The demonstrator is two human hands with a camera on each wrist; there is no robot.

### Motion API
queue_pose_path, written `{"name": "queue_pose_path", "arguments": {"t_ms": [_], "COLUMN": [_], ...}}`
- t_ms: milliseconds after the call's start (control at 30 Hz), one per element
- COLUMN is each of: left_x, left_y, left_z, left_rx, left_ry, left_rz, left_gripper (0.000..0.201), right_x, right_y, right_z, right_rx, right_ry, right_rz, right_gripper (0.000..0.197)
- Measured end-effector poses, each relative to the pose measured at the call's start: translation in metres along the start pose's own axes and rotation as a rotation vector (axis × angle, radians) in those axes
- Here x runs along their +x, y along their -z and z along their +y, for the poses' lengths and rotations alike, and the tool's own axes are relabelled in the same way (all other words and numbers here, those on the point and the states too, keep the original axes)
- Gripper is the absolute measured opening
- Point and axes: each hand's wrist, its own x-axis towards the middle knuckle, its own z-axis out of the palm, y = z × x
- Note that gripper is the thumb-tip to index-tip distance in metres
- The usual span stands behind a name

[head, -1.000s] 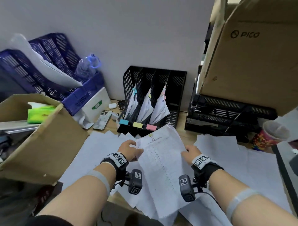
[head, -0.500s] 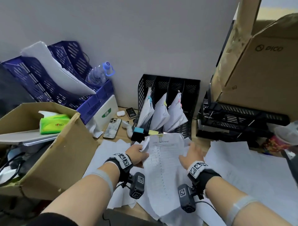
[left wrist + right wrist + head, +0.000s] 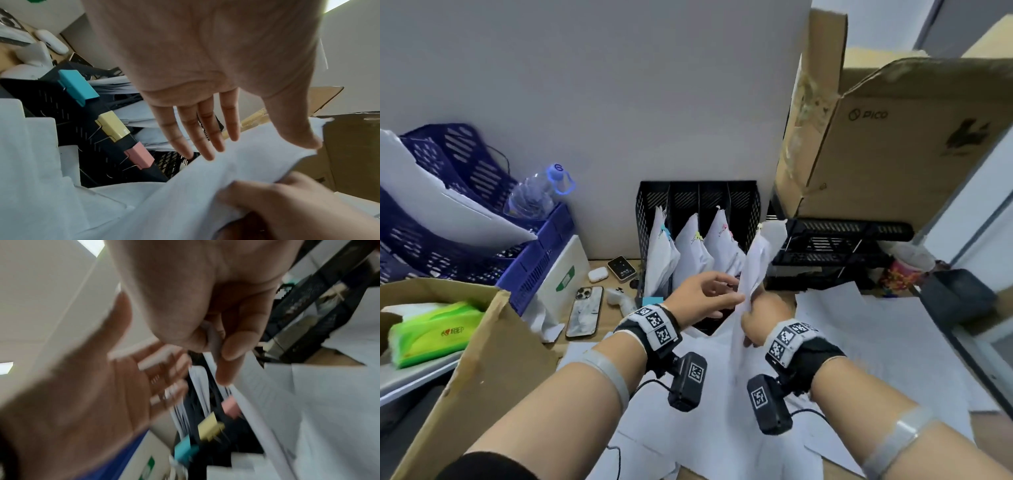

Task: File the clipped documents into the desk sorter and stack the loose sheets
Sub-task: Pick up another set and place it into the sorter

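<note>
**Clipped document held on edge at the desk sorter**

Nearest the camera, loose sheets [image 3: 893, 353] are spread over the desk [image 3: 599, 265], overlapping one another beneath both forearms; above them, the clipped document [image 3: 751, 274] is held almost on edge, its upper end leaning toward the right-hand slot of the desk sorter [image 3: 697, 193]. The document is pinched low on its edge by the right hand [image 3: 763, 317] — in the right wrist view the thumb and a finger are seen pressed together on the paper; the left hand [image 3: 700, 294] is kept spread, its fingers straight and apart, the thumb lying against the sheet's face and nothing gripped.

Along the sorter's front lip, three binder clips are fixed: a blue clip [image 3: 77, 86], a yellow clip [image 3: 113, 125] and a pink clip [image 3: 139, 155], one before each of three slots; each of those slots is already filled with a leaning bundle of papers [image 3: 690, 250]. Whether the held document's lower edge is inside the fourth slot cannot be told.

Left of the sorter, a phone [image 3: 585, 311], an earbud case [image 3: 597, 274] and a small device are laid on the desk; further left, a tissue pack [image 3: 434, 330] is kept in a cardboard box, with blue baskets [image 3: 465, 219] and a water bottle [image 3: 539, 193] behind — on the right, a PICO carton [image 3: 893, 147] is stacked on black trays [image 3: 842, 246].
</note>
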Motion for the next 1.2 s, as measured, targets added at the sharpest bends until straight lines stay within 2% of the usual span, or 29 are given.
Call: {"name": "queue_pose_path", "arguments": {"t_ms": [33,133,200,300,467,633,700,800,967,1033,1133,1200], "left_x": [0.007,0.03,0.043,0.06,0.088,0.09,0.089,0.086,0.083,0.082,0.08,0.078], "left_y": [0.002,0.009,0.013,0.014,0.016,0.042,0.052,0.06,0.069,0.07,0.071,0.071], "left_z": [-0.003,-0.019,-0.026,-0.034,-0.044,-0.046,-0.047,-0.048,-0.045,-0.044,-0.049,-0.051], "left_rx": [0.046,0.258,0.462,0.607,0.678,0.599,0.567,0.543,0.509,0.497,0.493,0.501], "left_ry": [0.01,0.021,0.094,0.204,0.319,0.422,0.38,0.233,0.199,0.189,0.184,0.182], "left_rz": [0.022,0.13,0.17,0.162,0.141,0.338,0.369,0.405,0.428,0.414,0.391,0.378], "left_gripper": [0.034,0.031,0.039,0.053,0.073,0.083,0.081,0.077,0.073,0.072,0.073,0.073], "right_x": [0.0,-0.001,0.0,0.001,0.023,0.052,0.061,0.082,0.126,0.136,0.151,0.159], "right_y": [0.012,0.048,0.068,0.092,0.111,0.099,0.088,0.066,0.035,0.021,0.003,-0.004], "right_z": [0.001,0.001,-0.002,-0.013,-0.03,-0.04,-0.048,-0.063,-0.084,-0.09,-0.094,-0.095], "right_rx": [0.051,0.276,0.393,0.489,0.488,0.431,0.402,0.327,0.123,0.076,0.138,0.295], "right_ry": [-0.041,-0.047,-0.015,0.028,0.15,0.211,0.255,0.293,0.242,0.209,0.144,0.098], "right_rz": [0.026,0.115,0.178,0.223,0.135,-0.006,-0.104,-0.23,-0.102,-0.125,-0.131,-0.135], "right_gripper": [0.034,0.029,0.025,0.021,0.018,0.012,0.014,0.013,0.017,0.013,0.027,0.028]}}
